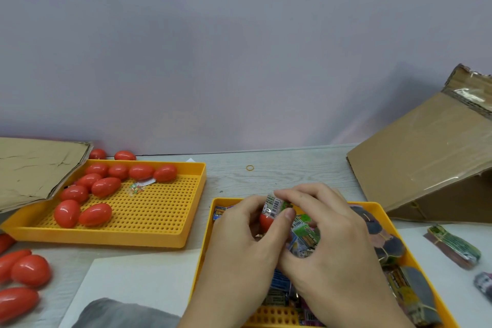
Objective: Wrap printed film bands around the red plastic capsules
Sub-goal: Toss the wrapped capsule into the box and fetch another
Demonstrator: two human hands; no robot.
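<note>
Both hands (287,242) pinch a banded capsule (267,220) over the tray's rim (206,245).

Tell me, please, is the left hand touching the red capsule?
Touching: the head view shows the left hand with its fingers curled round the red capsule.

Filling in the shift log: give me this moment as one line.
step: banding | left hand + right hand: hold red plastic capsule, printed film band going on | over near yellow tray

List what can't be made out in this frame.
- Red capsule, head view: mostly hidden by the left hand, right hand and film band.
- Band print: too small and blurred to read.
- Near tray: cut off by the bottom edge, contents partly under the hands.
</note>
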